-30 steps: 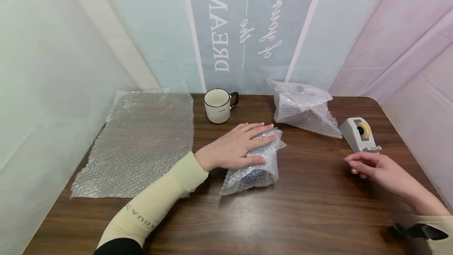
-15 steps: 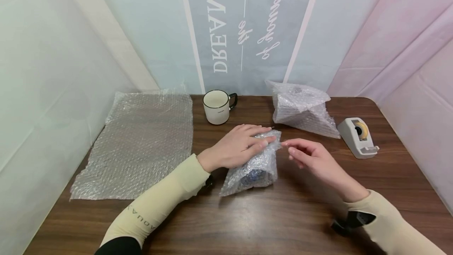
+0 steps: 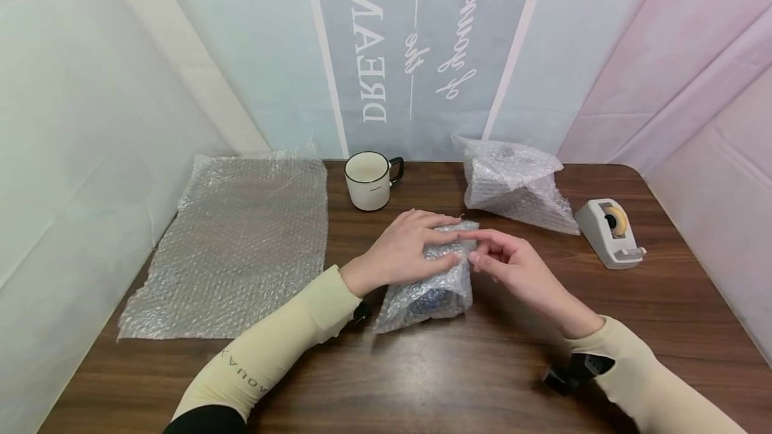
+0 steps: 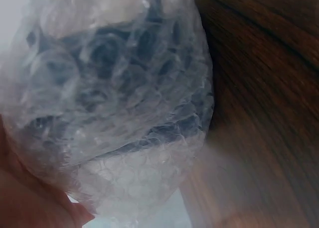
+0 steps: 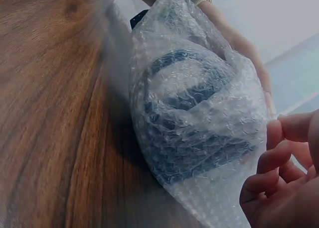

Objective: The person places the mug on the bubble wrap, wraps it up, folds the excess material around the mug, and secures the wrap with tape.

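A bubble-wrapped bundle (image 3: 446,280) lies mid-table; a dark blue and pale item, its kind unclear, shows through the wrap (image 5: 194,108). My left hand (image 3: 410,250) rests on top of it, fingers spread and mostly straight, pressing the overlapping layers down. From the right, my right hand (image 3: 512,263) reaches the bundle's far right edge, its forefinger extended close to the left fingertips. In the right wrist view, the right thumb and forefinger (image 5: 284,126) pinch at the edge of the wrap; a thin clear strip of tape there is barely visible.
A flat bubble wrap sheet (image 3: 241,246) covers the table's left part. A white mug (image 3: 368,186) with a black handle stands at the back. Behind to the right are another wrapped bundle (image 3: 512,179) and a tape dispenser (image 3: 609,236). Fabric walls (image 3: 693,72) border the table.
My right hand has moved left from beside the tape dispenser to the bundle's edge. The left hand stays on the bundle, its fingers shifting slightly.
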A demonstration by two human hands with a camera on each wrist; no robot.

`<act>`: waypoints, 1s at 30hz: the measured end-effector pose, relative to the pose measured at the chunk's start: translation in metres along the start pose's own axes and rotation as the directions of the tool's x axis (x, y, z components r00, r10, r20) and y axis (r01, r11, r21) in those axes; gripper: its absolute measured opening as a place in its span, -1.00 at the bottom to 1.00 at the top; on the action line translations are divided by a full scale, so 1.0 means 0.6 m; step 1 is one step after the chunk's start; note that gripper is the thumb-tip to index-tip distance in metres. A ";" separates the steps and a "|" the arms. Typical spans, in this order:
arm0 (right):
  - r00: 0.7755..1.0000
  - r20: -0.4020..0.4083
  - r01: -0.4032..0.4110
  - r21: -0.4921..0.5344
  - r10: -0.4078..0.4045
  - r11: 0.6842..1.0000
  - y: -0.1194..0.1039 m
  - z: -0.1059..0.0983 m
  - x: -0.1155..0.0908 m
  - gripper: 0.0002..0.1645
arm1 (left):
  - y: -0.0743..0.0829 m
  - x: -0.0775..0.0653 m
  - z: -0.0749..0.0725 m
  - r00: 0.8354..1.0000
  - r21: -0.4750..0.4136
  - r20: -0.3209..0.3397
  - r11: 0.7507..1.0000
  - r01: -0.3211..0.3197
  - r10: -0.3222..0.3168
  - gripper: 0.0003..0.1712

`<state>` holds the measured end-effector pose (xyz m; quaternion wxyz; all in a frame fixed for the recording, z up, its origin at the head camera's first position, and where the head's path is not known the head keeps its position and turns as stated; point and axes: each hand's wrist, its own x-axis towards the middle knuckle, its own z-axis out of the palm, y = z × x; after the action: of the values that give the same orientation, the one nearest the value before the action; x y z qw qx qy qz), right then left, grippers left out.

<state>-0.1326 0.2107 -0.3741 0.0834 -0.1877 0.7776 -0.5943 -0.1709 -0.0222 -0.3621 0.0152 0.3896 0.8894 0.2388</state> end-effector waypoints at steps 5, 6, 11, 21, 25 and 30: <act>1.000 0.011 -0.029 0.046 0.028 0.999 0.004 0.007 0.005 -0.68 | -0.004 -0.001 0.003 1.000 0.015 -0.009 1.000 -0.013 0.013 -0.43; 0.998 0.014 -0.054 0.055 0.054 0.997 0.004 0.007 0.006 -0.68 | -0.004 0.000 0.004 1.000 0.020 -0.012 1.000 -0.017 0.017 -0.43; 0.975 0.029 -0.223 0.091 0.221 0.971 -0.004 0.006 0.010 -0.64 | -0.005 0.000 0.005 0.999 0.013 -0.024 0.999 -0.033 0.033 -0.46; 0.924 0.036 -0.381 0.095 0.379 0.920 -0.010 0.005 0.021 -0.65 | 0.011 0.009 0.000 0.990 -0.187 -0.031 0.974 0.130 -0.138 -0.55; 0.925 0.026 -0.381 0.079 0.380 0.921 -0.007 0.005 0.018 -0.66 | 0.013 0.010 0.001 0.990 -0.182 -0.033 0.975 0.130 -0.139 -0.62; 0.928 0.020 -0.372 0.032 0.371 0.928 -0.008 0.002 0.015 -0.65 | 0.015 0.009 0.006 0.985 -0.179 -0.064 0.973 0.144 -0.158 -0.61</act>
<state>-0.1391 0.2048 -0.3689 0.2027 -0.0398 0.7880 -0.5799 -0.1677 -0.0117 -0.3607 0.0324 0.3083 0.8922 0.3286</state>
